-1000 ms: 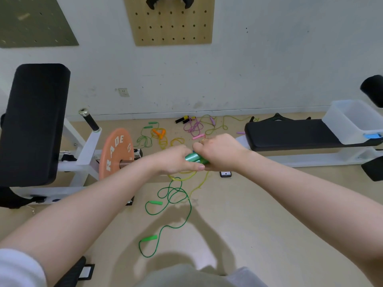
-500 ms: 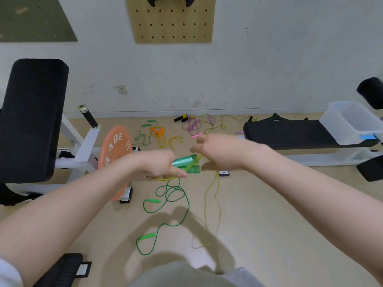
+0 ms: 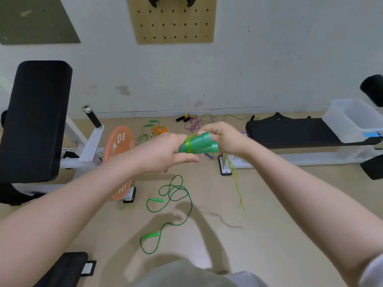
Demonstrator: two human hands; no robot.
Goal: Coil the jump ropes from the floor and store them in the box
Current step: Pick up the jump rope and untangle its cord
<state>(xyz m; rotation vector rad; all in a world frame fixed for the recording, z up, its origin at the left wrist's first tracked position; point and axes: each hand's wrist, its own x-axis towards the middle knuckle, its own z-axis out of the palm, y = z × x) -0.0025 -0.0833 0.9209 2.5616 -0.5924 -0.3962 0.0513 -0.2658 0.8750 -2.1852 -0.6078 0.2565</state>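
Note:
My left hand [image 3: 165, 152] grips two green jump-rope handles [image 3: 200, 143] held side by side, with yellow-green cord wound around them near the fingers. My right hand [image 3: 224, 139] pinches that cord at the handles' far ends. The loose yellow-green cord [image 3: 237, 187] hangs down from my right hand toward the floor. A dark green jump rope [image 3: 176, 201] lies loose on the floor below my hands. More ropes, orange [image 3: 158, 129], purple [image 3: 194, 124] and others, lie tangled by the wall. The clear plastic box [image 3: 352, 121] sits on a black bench at the right.
A flat black bench [image 3: 290, 131] on a white frame stands at the right. A tilted black bench pad [image 3: 35, 119] and an orange weight plate [image 3: 119, 141] stand at the left. A wooden pegboard [image 3: 172, 19] hangs on the wall. A black step [image 3: 66, 268] lies bottom left.
My hands have risen and the handles now point up and right. My right hand has carried the cord around the handles, and the hanging length has swung to the right.

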